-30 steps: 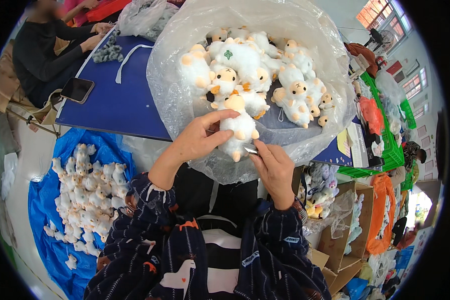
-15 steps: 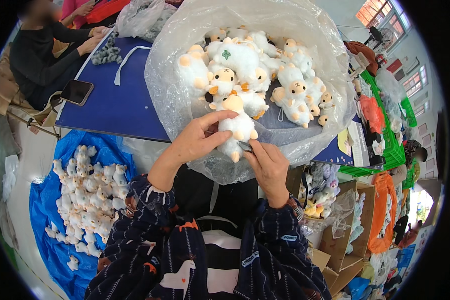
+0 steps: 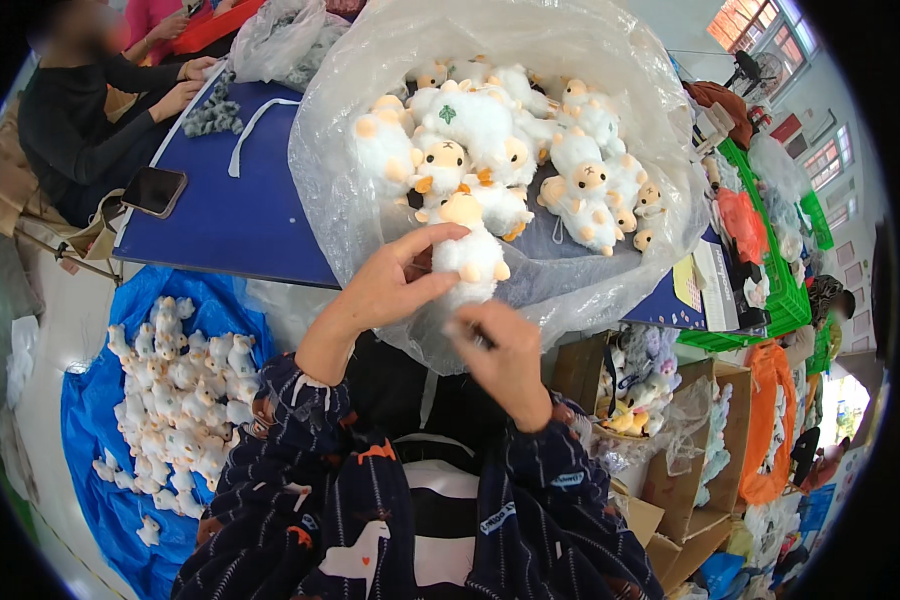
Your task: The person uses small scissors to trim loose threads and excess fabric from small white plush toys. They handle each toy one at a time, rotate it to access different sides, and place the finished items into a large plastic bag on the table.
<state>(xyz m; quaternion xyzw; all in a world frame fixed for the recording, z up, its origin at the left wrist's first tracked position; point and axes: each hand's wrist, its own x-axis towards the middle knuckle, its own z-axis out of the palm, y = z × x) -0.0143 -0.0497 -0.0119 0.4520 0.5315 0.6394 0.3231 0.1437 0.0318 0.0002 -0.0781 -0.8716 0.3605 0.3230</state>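
My left hand (image 3: 395,278) pinches a small white plush sheep (image 3: 470,255) with cream face and feet, holding it at the near edge of a large clear plastic bag (image 3: 330,150). Just below the toy, my right hand (image 3: 510,358) is curled round a small dark tool (image 3: 482,338); motion blurs it, so its kind cannot be made out. Inside the bag lies a heap of similar white plush sheep (image 3: 480,125), one with a green leaf mark on its body.
The bag rests on a blue table (image 3: 230,225) with a phone (image 3: 154,190). More small plush toys (image 3: 175,400) lie on a blue sheet (image 3: 90,430) at lower left. Cardboard boxes (image 3: 675,490) and a green crate (image 3: 790,300) stand right. Another person (image 3: 70,120) sits at upper left.
My right hand has moved down and slightly left, away from the plush sheep's lower end, with the dark tool in it. My left hand stays on the toy.
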